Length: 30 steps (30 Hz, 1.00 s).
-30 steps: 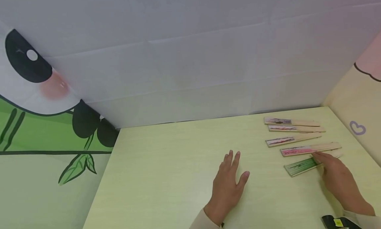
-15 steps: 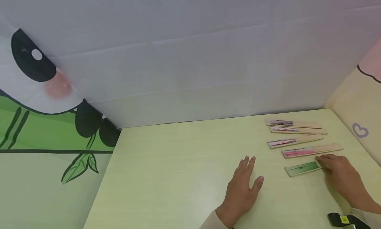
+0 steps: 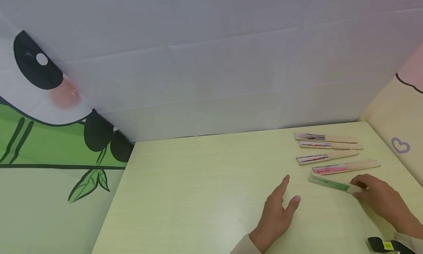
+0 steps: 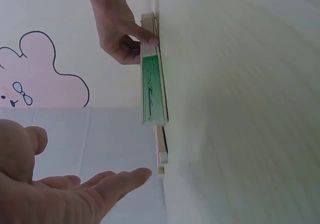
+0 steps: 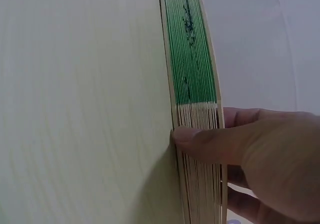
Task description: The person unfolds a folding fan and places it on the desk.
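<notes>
A closed folding fan (image 3: 331, 183) with green pleats and pale wooden ribs lies at the right of the table. My right hand (image 3: 380, 195) pinches it by the ribs, its thumb (image 5: 200, 135) across the rib edges in the right wrist view and the other fingers on the far side. In the left wrist view the green fan (image 4: 153, 92) is on its edge, pleats facing that camera. My left hand (image 3: 275, 213) is to the left of the fan, fingers extended, thumb spread, touching no fan. Just behind the green fan lies a closed pink fan (image 3: 330, 169).
Several closed fans lie in a rough column towards the back right: a printed fan (image 3: 312, 158), another printed fan (image 3: 315, 144) and a dark-printed fan (image 3: 310, 137) nearest the back wall (image 3: 211, 81). A black strap with a yellow label (image 3: 387, 245) is at my right wrist.
The green fan has turned, its pleated end swinging away from me towards the pink fan, and it has tipped onto its edge. My left hand has moved right, nearer the fans.
</notes>
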{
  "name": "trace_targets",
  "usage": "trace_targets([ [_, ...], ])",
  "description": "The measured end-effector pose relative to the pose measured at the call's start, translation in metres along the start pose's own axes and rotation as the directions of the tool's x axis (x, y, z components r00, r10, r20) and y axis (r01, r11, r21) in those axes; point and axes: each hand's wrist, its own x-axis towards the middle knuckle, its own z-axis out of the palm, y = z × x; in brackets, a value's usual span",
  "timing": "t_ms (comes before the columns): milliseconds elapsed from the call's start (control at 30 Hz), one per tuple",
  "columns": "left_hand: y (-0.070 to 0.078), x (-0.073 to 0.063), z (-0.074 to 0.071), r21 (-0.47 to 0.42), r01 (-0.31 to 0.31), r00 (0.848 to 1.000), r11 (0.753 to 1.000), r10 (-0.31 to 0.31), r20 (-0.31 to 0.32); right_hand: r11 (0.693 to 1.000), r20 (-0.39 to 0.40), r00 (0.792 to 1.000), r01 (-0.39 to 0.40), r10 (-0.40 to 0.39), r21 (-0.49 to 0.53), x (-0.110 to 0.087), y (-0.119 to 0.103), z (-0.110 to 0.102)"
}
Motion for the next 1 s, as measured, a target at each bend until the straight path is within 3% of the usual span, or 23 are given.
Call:
trace_targets([
  [200, 0.002, 0.004, 0.006, -0.211, 0.057, 0.998, 0.976, -0.055, 0.015, 0.998, 0.016, 1.000, -0.023, 0.022, 0.064, -0.007, -0.013, 0.003],
  [367, 0.003, 0.008, 0.011, -0.287, 0.102, 0.994, 0.952, -0.105, 0.005, 0.990, -0.092, 0.996, 0.005, 0.008, 0.141, -0.015, -0.045, 0.011],
  [500, 0.004, 0.011, 0.015, -0.388, 0.167, 0.983, 0.907, -0.184, -0.007, 0.971, -0.190, 0.981, 0.026, 0.020, 0.238, -0.020, -0.081, 0.019],
  [667, 0.004, 0.013, 0.019, -0.488, 0.196, 0.969, 0.850, -0.244, -0.035, 0.916, -0.168, 0.982, -0.011, 0.086, 0.401, -0.026, -0.126, 0.026],
  [833, 0.004, 0.011, 0.019, -0.618, 0.168, 0.963, 0.768, -0.262, -0.065, 0.841, -0.116, 0.986, -0.036, 0.117, 0.540, -0.028, -0.157, 0.031],
  [900, 0.005, 0.009, 0.016, -0.641, 0.155, 0.960, 0.752, -0.267, -0.081, 0.816, -0.099, 0.987, -0.047, 0.126, 0.577, -0.028, -0.166, 0.033],
  [1000, 0.005, 0.006, 0.010, -0.643, 0.144, 0.958, 0.752, -0.270, -0.101, 0.791, -0.072, 0.987, -0.070, 0.142, 0.608, -0.027, -0.175, 0.036],
])
